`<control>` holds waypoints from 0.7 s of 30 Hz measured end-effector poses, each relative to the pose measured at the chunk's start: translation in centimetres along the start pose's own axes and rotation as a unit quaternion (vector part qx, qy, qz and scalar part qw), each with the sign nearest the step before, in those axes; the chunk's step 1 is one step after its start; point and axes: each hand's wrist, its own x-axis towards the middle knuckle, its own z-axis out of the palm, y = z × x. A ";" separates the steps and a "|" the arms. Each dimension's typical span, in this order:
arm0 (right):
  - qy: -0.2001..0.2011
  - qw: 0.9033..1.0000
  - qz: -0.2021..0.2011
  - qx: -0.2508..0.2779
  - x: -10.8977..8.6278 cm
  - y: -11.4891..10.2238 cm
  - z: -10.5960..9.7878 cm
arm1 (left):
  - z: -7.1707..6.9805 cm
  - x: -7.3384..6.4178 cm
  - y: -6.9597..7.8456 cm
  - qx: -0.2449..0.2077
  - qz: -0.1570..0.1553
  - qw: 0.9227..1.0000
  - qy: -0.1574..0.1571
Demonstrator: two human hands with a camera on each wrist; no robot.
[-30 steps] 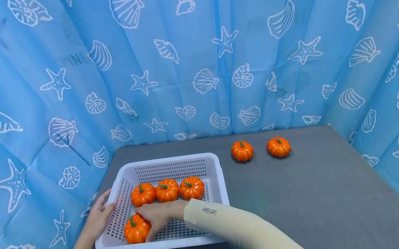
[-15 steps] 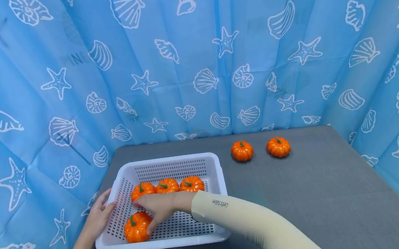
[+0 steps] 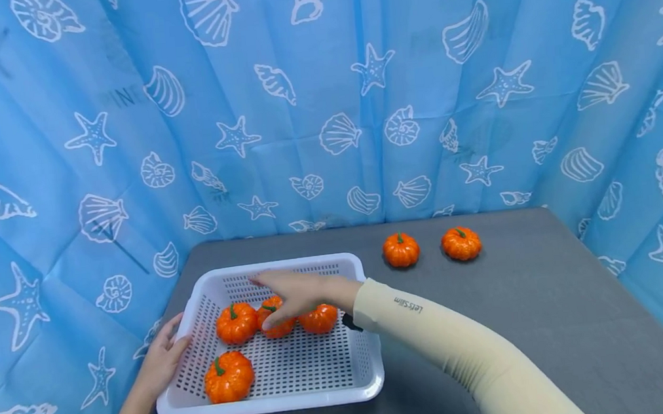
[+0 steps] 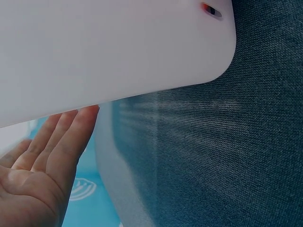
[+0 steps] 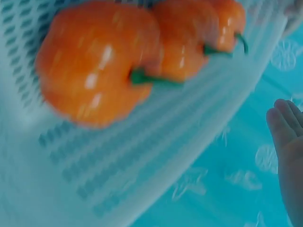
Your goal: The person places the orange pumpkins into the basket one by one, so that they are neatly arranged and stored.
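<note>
Head view. A white basket (image 3: pixel 272 406) stands on the left part of a grey table (image 3: pixel 484 325). Inside, a left pumpkin (image 3: pixel 237 324), a middle pumpkin (image 3: pixel 283 329) and a right pumpkin (image 3: pixel 319 320) form a row, while a front pumpkin (image 3: pixel 228 376) sits apart in the near left corner. Two pumpkins rest on the table beyond the basket's right side: a nearer-to-basket pumpkin (image 3: pixel 401 250) and an outer pumpkin (image 3: pixel 461 243). The left hand (image 3: pixel 163 360) lies against the basket's left side, presumably to steady it. The right hand (image 3: pixel 294 294) is above the row, thumb well apart from the fingers, grasping nothing; it covers parts of the middle and right pumpkins. The sleeve (image 3: pixel 437 336) is cut off below. A patterned curtain (image 3: pixel 382 150) hangs behind.

Left wrist view. The left hand's nearly straight fingers meet the basket's outer wall, a placement suited to bracing rather than lifting. The wall hides the contents, save an orange glint at one slot; the palm is cropped.

Right wrist view. Three pumpkins appear blurred by motion. The right hand, cropped at the edge, shows extended fingers close together, clear of the fruit. A pale shape in the upper right corner cannot be identified.
</note>
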 end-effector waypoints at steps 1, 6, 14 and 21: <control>0.009 1.000 0.004 -0.002 -0.3 0.4 -0.5 | 0.0 0.0 0.0 0.002 -0.002 1.000 -0.001; 0.065 0.998 0.011 0.008 -2.3 3.0 -3.0 | 0.1 0.0 0.0 -0.003 -0.002 1.000 -0.003; 0.152 0.984 0.088 0.039 -6.3 9.3 -5.9 | 0.2 0.2 -0.3 -0.002 -0.009 1.000 0.003; 0.205 0.956 0.199 0.068 -10.4 16.0 -6.4 | 0.1 0.0 -0.2 0.004 -0.013 1.000 0.004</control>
